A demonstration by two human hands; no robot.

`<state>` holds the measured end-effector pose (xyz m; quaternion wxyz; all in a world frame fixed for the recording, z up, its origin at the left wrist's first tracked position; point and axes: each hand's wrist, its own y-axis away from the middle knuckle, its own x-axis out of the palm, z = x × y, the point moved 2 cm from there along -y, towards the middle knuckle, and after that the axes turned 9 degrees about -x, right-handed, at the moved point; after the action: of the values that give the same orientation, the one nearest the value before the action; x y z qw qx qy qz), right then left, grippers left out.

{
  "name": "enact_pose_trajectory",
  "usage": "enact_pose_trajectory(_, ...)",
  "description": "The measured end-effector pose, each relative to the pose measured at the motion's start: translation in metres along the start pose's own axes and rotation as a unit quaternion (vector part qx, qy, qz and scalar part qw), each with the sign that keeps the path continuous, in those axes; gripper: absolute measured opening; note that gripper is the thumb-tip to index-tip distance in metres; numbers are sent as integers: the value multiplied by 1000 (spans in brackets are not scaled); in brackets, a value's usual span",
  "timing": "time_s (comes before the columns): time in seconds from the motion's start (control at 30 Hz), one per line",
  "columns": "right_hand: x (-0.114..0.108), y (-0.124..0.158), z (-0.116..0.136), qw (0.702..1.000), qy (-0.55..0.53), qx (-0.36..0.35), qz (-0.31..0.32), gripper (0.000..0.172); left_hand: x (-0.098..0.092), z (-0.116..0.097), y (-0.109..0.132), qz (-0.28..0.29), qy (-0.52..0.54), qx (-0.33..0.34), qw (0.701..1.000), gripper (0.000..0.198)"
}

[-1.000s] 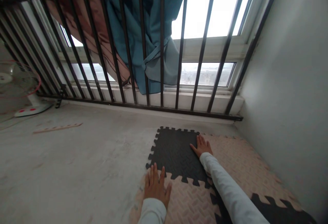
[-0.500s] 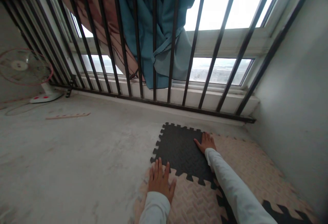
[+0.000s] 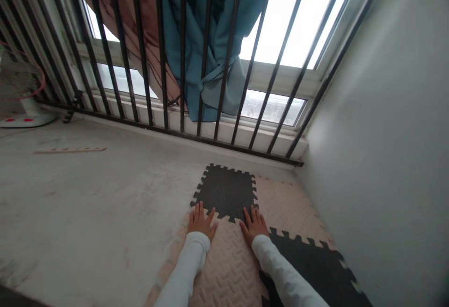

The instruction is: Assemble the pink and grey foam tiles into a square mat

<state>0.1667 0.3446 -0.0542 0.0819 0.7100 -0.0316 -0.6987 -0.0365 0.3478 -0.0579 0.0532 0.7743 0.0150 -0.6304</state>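
Note:
A black foam puzzle mat tile (image 3: 227,187) lies flat on the floor, its toothed near edge meeting a beige foam tile (image 3: 228,260). My left hand (image 3: 201,220) rests palm down, fingers spread, over the seam at the black tile's near left corner. At the near right corner my right hand (image 3: 254,225) presses down flat with its fingers apart, also across the joint. To the right, another beige tile (image 3: 284,204) adjoins the black one. A second black tile (image 3: 312,265) sits nearer me, partly hidden by my right sleeve.
A dark metal railing (image 3: 182,131) runs along the window, with blue (image 3: 191,49) and pinkish-brown curtains (image 3: 150,40) behind it. A white wall (image 3: 379,157) bounds the right side. A fan (image 3: 26,96) and a thin strip (image 3: 70,150) are on the concrete floor (image 3: 105,222) at left.
My right hand has come back from the black tile's right edge to its near right corner. My left hand stays at the near left seam. The view has turned to the right.

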Motion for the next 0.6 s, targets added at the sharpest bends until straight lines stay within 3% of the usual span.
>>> enact_pose_trajectory(0.17, 6, 76, 9, 999, -14, -43, 20, 57, 3, -7, 33, 20, -5, 10, 1000, 54)
enact_pose_trajectory(0.4, 11, 160, 11, 998, -32, -51, 23, 60, 11, -9, 119, 79, 3, 54, 995, 58)
enact_pose_trajectory(0.6, 18, 220, 9, 998, -40, -34, 22, 59, -27, -14, 192, 163, -50, 85, 982, 66)
